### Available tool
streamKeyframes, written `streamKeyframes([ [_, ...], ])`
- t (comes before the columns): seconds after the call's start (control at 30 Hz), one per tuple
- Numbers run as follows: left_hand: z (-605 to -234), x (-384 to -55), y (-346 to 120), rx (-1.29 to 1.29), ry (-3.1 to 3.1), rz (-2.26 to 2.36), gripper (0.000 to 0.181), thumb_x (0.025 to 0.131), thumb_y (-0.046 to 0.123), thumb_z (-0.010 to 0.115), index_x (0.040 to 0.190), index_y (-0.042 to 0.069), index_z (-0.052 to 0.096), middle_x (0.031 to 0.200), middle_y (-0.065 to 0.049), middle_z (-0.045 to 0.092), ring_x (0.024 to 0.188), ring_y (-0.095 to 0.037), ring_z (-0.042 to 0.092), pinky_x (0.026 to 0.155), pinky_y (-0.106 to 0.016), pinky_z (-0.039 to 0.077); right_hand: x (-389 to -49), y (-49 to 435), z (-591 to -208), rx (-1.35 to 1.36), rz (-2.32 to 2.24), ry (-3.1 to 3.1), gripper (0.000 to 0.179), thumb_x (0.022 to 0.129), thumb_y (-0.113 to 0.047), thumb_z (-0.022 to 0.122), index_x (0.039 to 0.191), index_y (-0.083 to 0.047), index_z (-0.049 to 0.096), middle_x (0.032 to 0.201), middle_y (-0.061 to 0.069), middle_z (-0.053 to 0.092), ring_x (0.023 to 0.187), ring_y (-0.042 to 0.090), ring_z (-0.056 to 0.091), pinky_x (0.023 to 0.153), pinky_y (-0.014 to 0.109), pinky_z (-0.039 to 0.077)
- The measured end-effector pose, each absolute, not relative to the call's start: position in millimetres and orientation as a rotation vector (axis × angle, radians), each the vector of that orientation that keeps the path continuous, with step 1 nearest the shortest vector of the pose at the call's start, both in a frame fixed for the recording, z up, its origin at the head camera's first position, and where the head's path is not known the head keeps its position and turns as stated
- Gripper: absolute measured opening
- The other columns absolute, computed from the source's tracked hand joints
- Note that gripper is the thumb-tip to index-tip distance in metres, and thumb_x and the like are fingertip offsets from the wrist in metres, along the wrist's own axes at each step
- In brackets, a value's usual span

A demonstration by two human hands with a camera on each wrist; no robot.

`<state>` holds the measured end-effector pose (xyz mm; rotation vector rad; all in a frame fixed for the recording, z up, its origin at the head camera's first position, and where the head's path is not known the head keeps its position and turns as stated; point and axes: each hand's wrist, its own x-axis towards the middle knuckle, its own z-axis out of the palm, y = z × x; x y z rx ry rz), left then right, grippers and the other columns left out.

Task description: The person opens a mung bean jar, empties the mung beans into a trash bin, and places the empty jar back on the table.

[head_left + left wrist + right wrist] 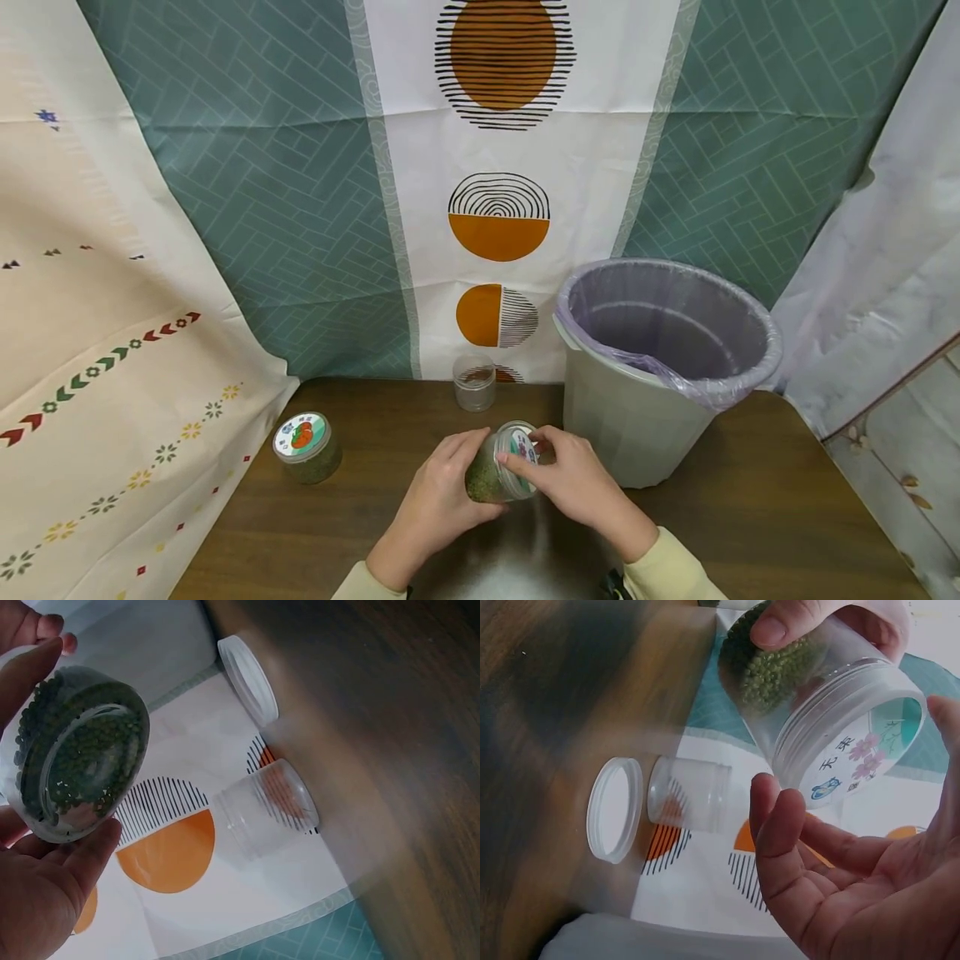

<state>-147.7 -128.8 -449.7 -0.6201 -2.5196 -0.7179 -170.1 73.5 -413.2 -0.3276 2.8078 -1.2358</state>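
Observation:
A clear plastic jar holding small green beans or grains is tilted on its side above the table. My left hand grips its body, thumb on one side and fingers on the other, as the left wrist view of the jar's base confirms. My right hand is at the jar's lid, which has a printed label. Its thumb and fingertips lie at opposite sides of the lid's rim. An empty clear jar stands at the back of the table, near a loose white lid.
A second lidded jar of green contents stands at the left, with an orange picture on its label. To the right is a grey bin lined with a purple bag. Patterned cloth hangs behind the dark wooden table.

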Motion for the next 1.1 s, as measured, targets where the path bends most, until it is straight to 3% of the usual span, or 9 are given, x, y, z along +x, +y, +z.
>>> streamKeyframes([
  [0.07,-449.4,-148.4,-129.2,-0.634,-2.515,-0.714,0.094,0.052,0.045,0.088,0.133,0.019,0.049,0.126,0.004,0.056,0.113,-0.011,0.053,0.090,-0.035,0.053,-171.0,72.7,-411.9,-0.309,-1.203,2.833,0.071,0.067,-0.077,0.058,0.102,-0.015,0.064,0.093,-0.002,0.067,0.081,0.009,0.060,0.067,0.026,0.051],
  [0.2,-448.2,-148.6,-129.7,-0.649,-2.509,-0.704,0.094,0.053,0.045,0.087,0.134,0.020,0.048,0.127,0.004,0.055,0.113,-0.012,0.053,0.089,-0.035,0.053,-171.9,73.0,-410.5,-0.330,-1.206,2.808,0.069,0.068,-0.074,0.061,0.101,-0.014,0.063,0.091,-0.001,0.067,0.079,0.009,0.060,0.063,0.026,0.051],
  [0.43,-450.4,-147.1,-131.5,-0.632,-2.516,-0.696,0.094,0.052,0.044,0.088,0.134,0.020,0.049,0.127,0.005,0.055,0.114,-0.011,0.053,0.089,-0.034,0.053,-170.4,76.4,-413.8,-0.580,-1.239,2.773,0.071,0.065,-0.062,0.073,0.119,-0.020,0.055,0.100,-0.009,0.060,0.077,0.010,0.059,0.061,0.019,0.049],
  [0.57,-451.4,-146.8,-132.4,-0.613,-2.524,-0.679,0.093,0.051,0.045,0.087,0.133,0.020,0.050,0.126,0.007,0.055,0.114,-0.009,0.052,0.089,-0.032,0.053,-169.0,77.6,-414.1,-0.739,-1.245,2.762,0.075,0.065,-0.051,0.078,0.127,-0.022,0.049,0.115,-0.012,0.054,0.086,0.010,0.059,0.070,0.020,0.051],
  [0.7,-451.0,-146.8,-132.7,-0.593,-2.528,-0.668,0.092,0.051,0.046,0.087,0.132,0.020,0.051,0.126,0.008,0.056,0.115,-0.007,0.052,0.090,-0.031,0.052,-168.1,75.7,-413.1,-0.698,-1.204,2.765,0.089,0.062,-0.061,0.076,0.135,-0.024,0.040,0.125,-0.009,0.051,0.094,0.009,0.057,0.073,0.023,0.051],
  [0.93,-449.3,-146.6,-132.9,-0.609,-2.509,-0.688,0.094,0.049,0.044,0.089,0.132,0.019,0.051,0.126,0.006,0.056,0.115,-0.008,0.052,0.091,-0.031,0.052,-171.6,72.4,-410.9,-0.477,-1.189,2.745,0.084,0.070,-0.075,0.057,0.125,-0.012,0.051,0.103,-0.003,0.063,0.083,0.008,0.060,0.065,0.025,0.051],
  [1.1,-449.9,-145.4,-133.1,-0.611,-2.520,-0.657,0.094,0.050,0.045,0.088,0.132,0.020,0.051,0.125,0.006,0.056,0.115,-0.009,0.052,0.090,-0.031,0.052,-172.0,73.0,-413.2,-0.497,-1.084,2.703,0.079,0.071,-0.077,0.055,0.114,-0.010,0.058,0.094,-0.003,0.067,0.078,0.006,0.060,0.063,0.026,0.049],
])
